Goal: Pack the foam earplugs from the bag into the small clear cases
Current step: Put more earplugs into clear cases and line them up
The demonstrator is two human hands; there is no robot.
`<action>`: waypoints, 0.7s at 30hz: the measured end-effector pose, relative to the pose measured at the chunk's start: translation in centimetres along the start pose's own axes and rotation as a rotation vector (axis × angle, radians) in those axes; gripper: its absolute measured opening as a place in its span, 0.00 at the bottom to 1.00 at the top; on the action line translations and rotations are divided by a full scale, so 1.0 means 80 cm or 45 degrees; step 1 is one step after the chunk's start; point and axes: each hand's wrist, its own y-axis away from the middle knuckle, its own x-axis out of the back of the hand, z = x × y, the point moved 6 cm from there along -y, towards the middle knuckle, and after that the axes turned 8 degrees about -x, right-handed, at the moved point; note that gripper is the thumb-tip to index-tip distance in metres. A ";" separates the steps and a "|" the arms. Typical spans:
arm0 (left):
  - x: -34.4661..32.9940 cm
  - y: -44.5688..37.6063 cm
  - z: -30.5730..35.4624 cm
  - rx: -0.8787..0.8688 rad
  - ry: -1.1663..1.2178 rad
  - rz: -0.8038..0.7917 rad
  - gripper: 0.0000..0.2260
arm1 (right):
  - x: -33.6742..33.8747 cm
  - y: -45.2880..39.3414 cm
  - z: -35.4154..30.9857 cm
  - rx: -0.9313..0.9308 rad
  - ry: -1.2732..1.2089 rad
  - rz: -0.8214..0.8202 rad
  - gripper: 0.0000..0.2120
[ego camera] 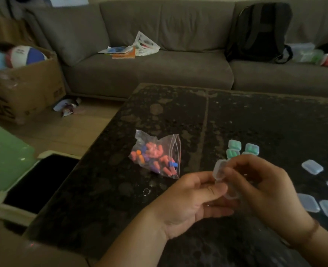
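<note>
Nearest to the camera, the left hand (194, 199) and the right hand (263, 187) meet over the dark table (105, 199) and together hold one small clear case (219, 170), its lid standing open. The left thumb and fingers pinch its lower part, and the right fingers are curled around it from the other side. Whether an earplug is already inside, I cannot tell, because of the blur. To do this step well, I think the left hand should keep the case steady and level while the right one works at the lid, so nothing falls out. Just beyond, to the left, the bag (156, 156) lies on the table with pink, orange and blue earplugs (153, 149) in it; its zip edge points toward the hands. Behind the hands stand filled cases with green plugs (243, 149), and empty cases (312, 166) lie to the right. Nothing blocks the way to the bag. Farther away are a grey sofa (159, 70) and a black backpack (259, 31).
</note>
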 end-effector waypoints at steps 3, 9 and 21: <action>0.023 0.013 0.022 -0.022 0.071 0.083 0.13 | -0.006 -0.004 -0.008 0.019 -0.272 -0.072 0.11; 0.115 0.055 0.091 -0.267 0.017 0.670 0.14 | -0.067 -0.076 0.023 0.088 0.565 -0.178 0.05; 0.204 0.079 0.113 -0.360 -0.080 1.130 0.20 | -0.177 -0.149 0.025 0.330 0.728 -0.414 0.12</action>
